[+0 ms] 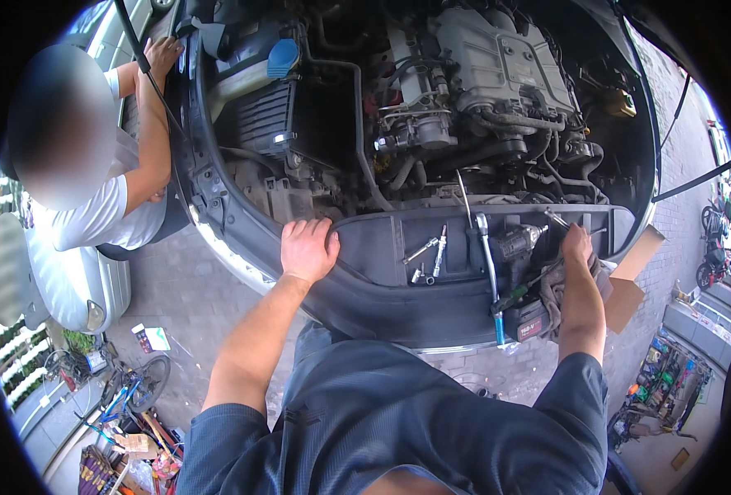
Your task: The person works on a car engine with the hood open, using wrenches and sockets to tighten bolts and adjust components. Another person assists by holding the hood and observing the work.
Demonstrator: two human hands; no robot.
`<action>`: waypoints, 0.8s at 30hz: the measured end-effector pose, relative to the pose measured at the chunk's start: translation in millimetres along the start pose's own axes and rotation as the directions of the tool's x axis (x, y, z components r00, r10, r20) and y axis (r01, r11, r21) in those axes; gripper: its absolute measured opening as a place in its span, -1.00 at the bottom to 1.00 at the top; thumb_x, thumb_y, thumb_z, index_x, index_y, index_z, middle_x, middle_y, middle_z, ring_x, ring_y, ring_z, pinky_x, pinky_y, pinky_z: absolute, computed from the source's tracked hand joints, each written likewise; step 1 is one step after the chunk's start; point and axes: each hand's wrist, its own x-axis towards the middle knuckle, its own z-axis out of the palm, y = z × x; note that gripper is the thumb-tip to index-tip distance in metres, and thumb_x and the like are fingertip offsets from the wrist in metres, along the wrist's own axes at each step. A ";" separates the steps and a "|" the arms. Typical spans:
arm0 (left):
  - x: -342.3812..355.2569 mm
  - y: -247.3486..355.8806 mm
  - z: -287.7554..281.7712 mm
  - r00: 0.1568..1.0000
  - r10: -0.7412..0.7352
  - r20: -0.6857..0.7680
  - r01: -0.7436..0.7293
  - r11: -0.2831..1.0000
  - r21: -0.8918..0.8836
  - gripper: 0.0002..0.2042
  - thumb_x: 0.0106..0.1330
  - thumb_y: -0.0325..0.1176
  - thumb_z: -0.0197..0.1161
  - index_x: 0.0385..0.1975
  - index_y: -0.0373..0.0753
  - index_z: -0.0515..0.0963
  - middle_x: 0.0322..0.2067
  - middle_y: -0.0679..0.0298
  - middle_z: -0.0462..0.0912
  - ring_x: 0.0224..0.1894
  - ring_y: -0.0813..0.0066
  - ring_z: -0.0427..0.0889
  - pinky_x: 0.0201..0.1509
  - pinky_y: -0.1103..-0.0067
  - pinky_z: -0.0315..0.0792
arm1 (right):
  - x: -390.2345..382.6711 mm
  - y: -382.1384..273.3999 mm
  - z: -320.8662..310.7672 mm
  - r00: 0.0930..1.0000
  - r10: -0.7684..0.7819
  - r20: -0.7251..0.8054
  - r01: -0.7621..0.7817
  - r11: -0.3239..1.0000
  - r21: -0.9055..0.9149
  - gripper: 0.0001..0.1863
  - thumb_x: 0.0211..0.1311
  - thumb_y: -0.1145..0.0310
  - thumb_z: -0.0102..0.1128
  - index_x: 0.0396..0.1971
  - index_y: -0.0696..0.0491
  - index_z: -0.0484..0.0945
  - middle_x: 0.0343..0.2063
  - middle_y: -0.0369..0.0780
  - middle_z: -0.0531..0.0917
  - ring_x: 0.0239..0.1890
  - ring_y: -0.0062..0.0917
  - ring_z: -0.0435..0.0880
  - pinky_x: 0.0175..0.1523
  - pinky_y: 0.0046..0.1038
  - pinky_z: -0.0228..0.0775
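My left hand [309, 247] lies with its fingers stretched over the black plastic front trim [365, 305] of an open car. It holds nothing. My right hand [577, 245] is closed at the trim's right side, its fingers on the end of a short metal tool [556, 219]. Left of that hand rests a dark cordless impact wrench [514, 245] with its battery toward me. A long ratchet [489, 256] with a teal handle lies beside it. Near them are a green-handled screwdriver [510, 297] and a grey cloth [553, 297]. Socket extensions [439, 250] and small sockets [419, 274] sit in the trim recess.
The engine [505, 66] and a black air filter box [266, 124] fill the bay beyond the trim. A blue-capped filler [283, 58] stands at the left. Another person [110, 181] leans on the left fender. A cardboard box [629, 276] is at the right; support struts [695, 180] flank the bay.
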 end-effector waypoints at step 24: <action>-3.5 0.9 6.2 0.983 0.048 0.177 -0.062 0.995 0.078 -0.64 0.44 -0.13 0.07 0.12 -0.16 0.50 -0.02 0.21 0.64 0.06 0.24 0.55 0.19 0.31 0.27 | -249.7 -82.1 -65.8 0.973 -0.033 -0.227 0.224 0.360 0.906 -0.71 0.42 0.30 0.06 -0.03 0.20 0.45 -0.24 0.10 0.63 -0.10 0.05 0.61 -0.02 -0.09 0.47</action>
